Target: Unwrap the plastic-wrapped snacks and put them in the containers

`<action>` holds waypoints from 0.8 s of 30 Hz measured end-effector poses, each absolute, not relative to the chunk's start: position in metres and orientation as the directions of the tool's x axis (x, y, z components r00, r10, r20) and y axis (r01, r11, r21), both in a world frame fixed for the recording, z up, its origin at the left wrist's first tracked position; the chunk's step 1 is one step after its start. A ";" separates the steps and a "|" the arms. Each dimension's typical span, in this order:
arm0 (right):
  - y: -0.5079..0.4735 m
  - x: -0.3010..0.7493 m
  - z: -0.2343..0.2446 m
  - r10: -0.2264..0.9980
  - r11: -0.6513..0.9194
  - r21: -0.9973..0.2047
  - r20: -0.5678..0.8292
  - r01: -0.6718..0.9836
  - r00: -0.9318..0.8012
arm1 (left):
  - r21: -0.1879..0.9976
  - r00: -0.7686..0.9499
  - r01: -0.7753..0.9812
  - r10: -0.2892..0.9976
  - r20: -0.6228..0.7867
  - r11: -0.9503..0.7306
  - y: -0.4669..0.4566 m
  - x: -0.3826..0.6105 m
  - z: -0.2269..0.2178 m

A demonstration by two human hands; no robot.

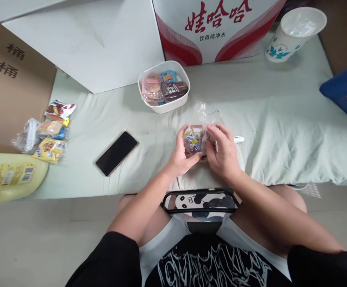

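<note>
Between my two hands, on the pale green cloth (149, 159), is a clear plastic bag (194, 140) with small colourful wrapped items inside. My left hand (182, 156) curls around its left side, thumb along the near edge. My right hand (223, 149) pinches the crumpled clear plastic at the bag's right side. What lies under the right fingers is partly hidden. A white pen-like item (238, 139) pokes out just right of my right hand. Beyond the hands stands a white plastic bowl (173, 107) holding several wrapped snacks, among them a dark brown packet (175, 91).
A black phone (117, 153) lies to the left. Further left are several snack packets (50, 150) beside a cardboard box (18, 107) and a yellow jug (14, 175). White boxes (86, 44) line the back; a paper cup (294, 34) and a blue object (345, 89) are right.
</note>
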State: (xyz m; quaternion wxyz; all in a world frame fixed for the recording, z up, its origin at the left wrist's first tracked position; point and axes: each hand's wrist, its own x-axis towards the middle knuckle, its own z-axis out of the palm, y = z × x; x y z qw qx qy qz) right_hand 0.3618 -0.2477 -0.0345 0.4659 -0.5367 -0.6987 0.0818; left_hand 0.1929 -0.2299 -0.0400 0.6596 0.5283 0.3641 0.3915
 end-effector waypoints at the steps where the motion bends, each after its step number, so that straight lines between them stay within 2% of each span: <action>1: -0.248 0.361 -0.035 0.817 0.411 -0.579 0.577 0.704 -0.002 | 0.986 0.435 -0.119 0.899 -0.051 0.114 -0.229 0.194 -0.041; 4: -0.248 0.360 -0.035 0.758 0.474 -0.466 0.648 0.747 -0.077 | 0.995 0.454 -0.090 0.891 -0.004 0.051 -0.225 0.195 -0.042; 10: -0.242 0.353 -0.030 0.596 0.682 -0.358 0.777 0.637 -0.201 | 0.982 0.461 0.027 0.874 0.155 -0.188 -0.219 0.178 -0.043; 12: -0.243 0.349 -0.028 0.577 0.735 -0.363 0.778 0.572 -0.248 | 0.954 0.452 0.097 0.867 0.212 -0.284 -0.217 0.172 -0.042; 15: -0.249 0.346 -0.022 0.616 0.772 -0.484 0.729 0.412 -0.298 | 0.928 0.454 0.121 0.851 0.263 -0.352 -0.212 0.166 -0.039; 18: -0.255 0.353 -0.015 0.679 0.731 -0.594 0.683 0.336 -0.269 | 0.947 0.451 0.069 0.857 0.251 -0.314 -0.207 0.163 -0.033; 20: -0.254 0.362 -0.014 0.713 0.677 -0.604 0.681 0.420 -0.170 | 0.967 0.378 0.055 0.902 0.209 -0.247 -0.204 0.162 -0.029; 22: -0.251 0.372 -0.015 0.768 0.579 -0.637 0.636 0.508 -0.077 | 0.995 0.282 -0.009 0.954 0.101 -0.103 -0.203 0.161 -0.025; 24: -0.247 0.378 -0.017 0.857 0.466 -0.725 0.512 0.506 -0.055 | 0.982 0.261 -0.139 0.961 -0.092 0.132 -0.204 0.163 -0.023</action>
